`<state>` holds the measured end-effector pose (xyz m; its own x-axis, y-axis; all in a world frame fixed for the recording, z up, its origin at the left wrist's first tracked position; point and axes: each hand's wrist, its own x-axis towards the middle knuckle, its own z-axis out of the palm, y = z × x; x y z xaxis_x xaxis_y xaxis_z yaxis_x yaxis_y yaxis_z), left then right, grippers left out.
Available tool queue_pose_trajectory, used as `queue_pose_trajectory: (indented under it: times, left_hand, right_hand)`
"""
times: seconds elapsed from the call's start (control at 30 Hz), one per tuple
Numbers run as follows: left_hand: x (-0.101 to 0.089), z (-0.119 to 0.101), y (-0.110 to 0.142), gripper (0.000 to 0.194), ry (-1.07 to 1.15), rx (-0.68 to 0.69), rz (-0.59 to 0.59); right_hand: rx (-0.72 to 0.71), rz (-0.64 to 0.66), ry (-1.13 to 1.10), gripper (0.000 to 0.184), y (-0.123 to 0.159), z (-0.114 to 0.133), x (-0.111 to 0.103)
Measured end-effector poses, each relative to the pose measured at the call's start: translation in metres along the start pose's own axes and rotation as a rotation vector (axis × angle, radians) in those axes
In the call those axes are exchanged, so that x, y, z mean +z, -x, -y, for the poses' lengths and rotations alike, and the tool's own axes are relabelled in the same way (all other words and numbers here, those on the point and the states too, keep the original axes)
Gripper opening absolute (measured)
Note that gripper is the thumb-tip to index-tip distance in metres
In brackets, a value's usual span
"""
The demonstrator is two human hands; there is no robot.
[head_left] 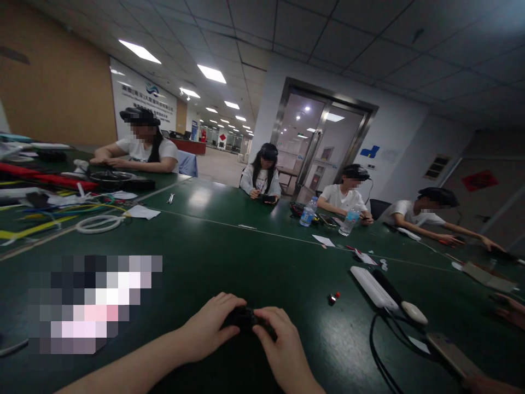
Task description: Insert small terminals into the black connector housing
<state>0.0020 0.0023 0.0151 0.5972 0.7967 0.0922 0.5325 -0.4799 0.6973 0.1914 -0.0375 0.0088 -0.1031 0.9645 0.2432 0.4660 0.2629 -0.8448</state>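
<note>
Low in the middle of the view, a small dark object [245, 317] sits between my two hands, close above the green table. Its kind is too dim to make out. My left hand [219, 323] is closed on its left side, thumb below and fingers over the top. From the right, my right hand [279, 334] grips the other end with thumb and fingertips. Both hands cover much of the object. Off to the right on the table lies a small metal piece with a red part [333, 298].
A white power strip [373, 287], a white mouse [414, 312], black cables and a phone [455, 355] lie to the right. Water bottles [308, 212] stand farther back. Cables and a coiled white cord [99, 223] crowd the left. Several people sit around the table [197, 257].
</note>
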Motion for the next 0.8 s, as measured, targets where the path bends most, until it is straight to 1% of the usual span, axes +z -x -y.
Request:
queue_pose_trajectory:
  times: [0.1,0.17,0.37,0.6,0.8]
  left_hand:
    - [0.0015,0.0021,-0.0005,0.040,-0.004,0.007,-0.007]
    - [0.0018,0.0030,-0.0005,0.039,-0.006,0.016,-0.010]
    - [0.0026,0.0055,-0.0004,0.038,-0.014,0.025,-0.015]
    - [0.0001,0.0027,0.0006,0.038,-0.001,0.022,0.010]
    - [0.0019,0.0046,-0.0005,0.039,-0.006,0.018,-0.008]
  right_hand:
    - [-0.056,0.081,0.083,0.025,0.0002,0.0008,0.0034]
    - [-0.072,0.099,0.118,0.025,-0.0001,-0.0008,0.0057]
    - [-0.053,0.066,0.123,0.027,-0.0025,-0.0040,0.0100]
    - [-0.043,0.103,0.120,0.027,-0.0034,-0.0031,0.0056]
    - [-0.055,0.088,0.092,0.025,-0.0039,-0.0054,0.0052]
